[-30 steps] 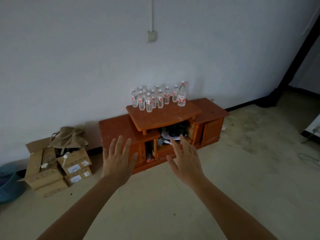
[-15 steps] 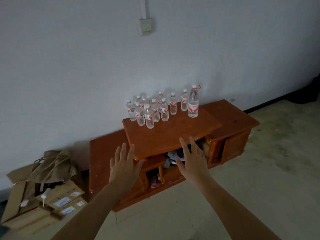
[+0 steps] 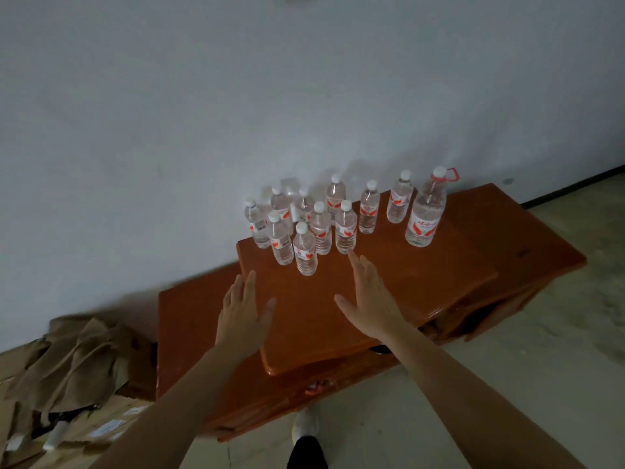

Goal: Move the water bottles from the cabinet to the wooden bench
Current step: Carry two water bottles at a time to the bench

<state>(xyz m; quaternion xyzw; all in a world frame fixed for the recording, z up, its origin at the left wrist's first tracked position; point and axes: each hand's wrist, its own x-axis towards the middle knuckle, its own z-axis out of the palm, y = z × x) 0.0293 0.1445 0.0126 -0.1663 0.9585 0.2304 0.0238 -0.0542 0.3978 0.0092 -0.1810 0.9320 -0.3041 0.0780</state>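
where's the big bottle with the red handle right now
In the head view, the big bottle stands upright at the right end of the group on the cabinet, just right of a small bottle and beyond the right hand.

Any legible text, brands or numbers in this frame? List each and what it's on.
None can be read.
big bottle: red and white label, print too blurred.
small bottles: red and white labels, print too small.
boxes: white stickers, too small and dark.
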